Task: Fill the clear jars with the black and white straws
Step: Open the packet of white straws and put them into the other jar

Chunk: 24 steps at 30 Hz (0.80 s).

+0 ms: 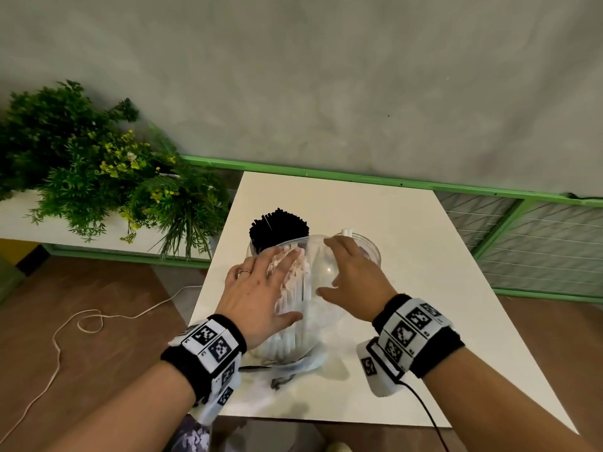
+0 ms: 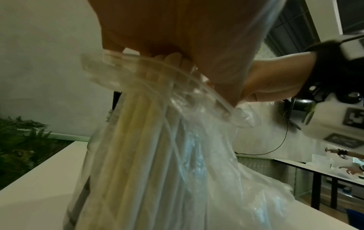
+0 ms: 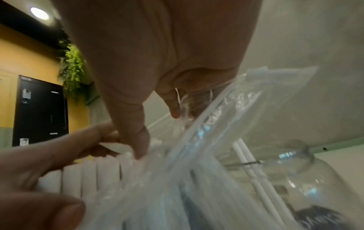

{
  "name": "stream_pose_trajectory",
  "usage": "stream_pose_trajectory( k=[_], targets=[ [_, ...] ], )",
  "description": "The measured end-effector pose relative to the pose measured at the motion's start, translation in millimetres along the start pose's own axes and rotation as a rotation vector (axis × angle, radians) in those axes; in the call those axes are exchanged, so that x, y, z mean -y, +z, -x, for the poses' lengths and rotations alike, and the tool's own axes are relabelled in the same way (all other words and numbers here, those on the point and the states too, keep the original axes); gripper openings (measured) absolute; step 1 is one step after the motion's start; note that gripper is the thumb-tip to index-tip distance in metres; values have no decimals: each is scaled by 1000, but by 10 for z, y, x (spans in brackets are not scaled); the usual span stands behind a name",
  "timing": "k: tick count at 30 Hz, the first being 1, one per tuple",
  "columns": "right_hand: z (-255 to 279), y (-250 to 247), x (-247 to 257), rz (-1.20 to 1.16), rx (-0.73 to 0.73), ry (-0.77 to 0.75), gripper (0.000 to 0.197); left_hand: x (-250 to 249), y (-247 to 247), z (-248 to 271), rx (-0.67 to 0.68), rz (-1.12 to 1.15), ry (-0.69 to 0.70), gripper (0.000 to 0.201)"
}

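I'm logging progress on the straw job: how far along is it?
Done: one jar is packed with black straws. In hand: both hands, left hand and right hand, work at the mouth of a clear bag of white straws. Left: the second jar holds only two white straws so far.

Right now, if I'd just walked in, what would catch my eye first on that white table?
Probably both hands working at a clear plastic bag of white straws at the table's near middle: the left hand grips the straws, the right hand holds the bag's mouth. Behind them a jar bristles with black straws, and leafy green plants crowd the left.
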State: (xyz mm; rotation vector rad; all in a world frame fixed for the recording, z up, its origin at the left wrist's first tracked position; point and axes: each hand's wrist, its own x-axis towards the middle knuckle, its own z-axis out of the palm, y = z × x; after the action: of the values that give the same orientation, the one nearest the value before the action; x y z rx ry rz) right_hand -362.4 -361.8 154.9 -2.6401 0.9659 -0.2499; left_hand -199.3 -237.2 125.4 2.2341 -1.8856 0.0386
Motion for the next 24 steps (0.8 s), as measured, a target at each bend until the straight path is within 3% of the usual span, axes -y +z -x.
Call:
stream_pose_trajectory(
  k=[3,9,13,16,20,24],
  targets=[
    [-21,132,-55,-160,25,10,92,-25,-13,-30,-19,-2,-44,111],
    [3,438,-139,-377,-197,-66,37,-14,-74,-120,-69,16,-113,123],
    [100,564,-103,-364,-266,-163,24,11,-80,-182,-67,-32,-145,112],
    [58,611,-130,-339,-229,-106,35,29,-46,-219,-80,-80,-119,97],
    [-14,621,-111,-351,-169,-10,72,28,-2,-286,26,25,-122,102],
    [-46,662,-79,-365,-103,8,77,51,27,-296,-42,151,-127,95]
  ],
)
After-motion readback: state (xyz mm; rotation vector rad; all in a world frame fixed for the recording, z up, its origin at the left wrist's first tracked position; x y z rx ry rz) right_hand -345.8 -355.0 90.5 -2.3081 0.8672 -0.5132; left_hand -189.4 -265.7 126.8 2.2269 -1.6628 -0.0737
